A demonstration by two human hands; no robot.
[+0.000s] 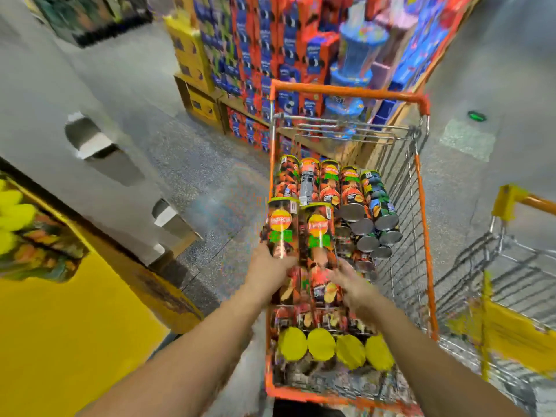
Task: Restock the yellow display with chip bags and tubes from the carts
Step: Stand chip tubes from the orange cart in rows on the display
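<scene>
Over the orange-framed wire shopping cart (350, 93), both bare hands reach down into its load of chip tubes. Left hand (267, 273) grips the lower part of a tall red-and-black cardboard chip tube with a yellow logo (281, 228), fingers curled round its side; this tube stands raised above the cart's left edge. Just beside it, toward the cart's middle, a second matching red-and-black tube (319, 236) rises too. Right hand (350, 285) is at the base of that second tube, blurred, so whether its fingers clamp the tube or merely touch it cannot be told. Further tubes with grey metal ends (365, 227) lie stacked at the cart's far end, and yellow plastic lids (322, 344) line its near end. Left of the cart lies the yellow display (60, 326). Right of the cart stands a yellow-handled wire cart (511, 266).
</scene>
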